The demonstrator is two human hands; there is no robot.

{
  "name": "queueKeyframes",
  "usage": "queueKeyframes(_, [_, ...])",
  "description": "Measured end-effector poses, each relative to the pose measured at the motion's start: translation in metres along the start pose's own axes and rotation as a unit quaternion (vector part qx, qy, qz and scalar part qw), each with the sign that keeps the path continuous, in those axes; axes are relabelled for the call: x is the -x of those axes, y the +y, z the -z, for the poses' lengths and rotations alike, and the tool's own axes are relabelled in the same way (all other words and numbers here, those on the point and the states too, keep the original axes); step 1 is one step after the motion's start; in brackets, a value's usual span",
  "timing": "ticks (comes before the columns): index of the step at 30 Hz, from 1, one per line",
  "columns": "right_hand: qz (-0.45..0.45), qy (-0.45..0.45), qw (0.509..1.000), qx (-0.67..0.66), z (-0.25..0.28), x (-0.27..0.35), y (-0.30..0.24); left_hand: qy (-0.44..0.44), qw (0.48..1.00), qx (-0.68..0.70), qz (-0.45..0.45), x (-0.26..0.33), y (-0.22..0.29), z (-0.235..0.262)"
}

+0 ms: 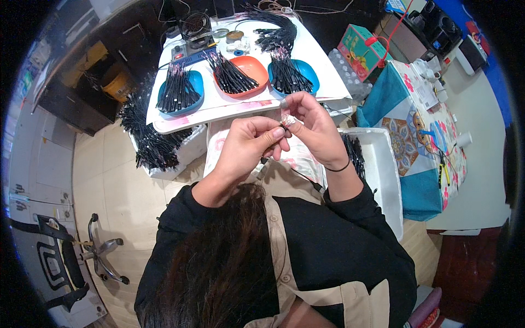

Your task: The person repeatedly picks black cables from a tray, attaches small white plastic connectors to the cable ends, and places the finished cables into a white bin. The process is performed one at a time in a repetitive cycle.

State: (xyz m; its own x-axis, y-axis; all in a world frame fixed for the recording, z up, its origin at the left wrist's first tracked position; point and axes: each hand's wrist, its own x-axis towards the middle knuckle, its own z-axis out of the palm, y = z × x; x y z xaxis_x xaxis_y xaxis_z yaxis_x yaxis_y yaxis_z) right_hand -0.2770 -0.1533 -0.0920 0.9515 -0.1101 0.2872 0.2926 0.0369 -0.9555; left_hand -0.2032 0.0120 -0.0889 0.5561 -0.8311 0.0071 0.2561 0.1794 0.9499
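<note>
A small pale connector piece on a thin black wire sits between both hands, just near of the white worktop. The left hand pinches it with thumb and forefinger; the right hand pinches it from the right. On the worktop, an orange tray stands between two blue trays, each holding black cable bundles.
</note>
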Motion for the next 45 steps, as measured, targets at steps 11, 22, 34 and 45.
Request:
queueKeyframes(11, [-0.090, -0.011, 0.977, -0.195, -0.001, 0.002, 0.017, -0.003, 1.000, -0.001, 0.022, 0.000, -0.002, 0.006])
queueKeyframes(22, [0.030, 0.001, 0.966, 0.258, 0.003, 0.005, -0.007, -0.007, 0.998, -0.066, -0.021, 0.002, -0.002, 0.009])
queueKeyframes(34, [0.164, -0.004, 0.913, 0.373, 0.032, 0.015, -0.022, -0.038, 0.996, -0.030, 0.068, 0.013, 0.015, 0.013])
queueKeyframes(45, [0.279, -0.026, 0.847, 0.452, 0.012, 0.005, -0.034, -0.072, 0.993, 0.006, 0.092, 0.002, 0.018, 0.013])
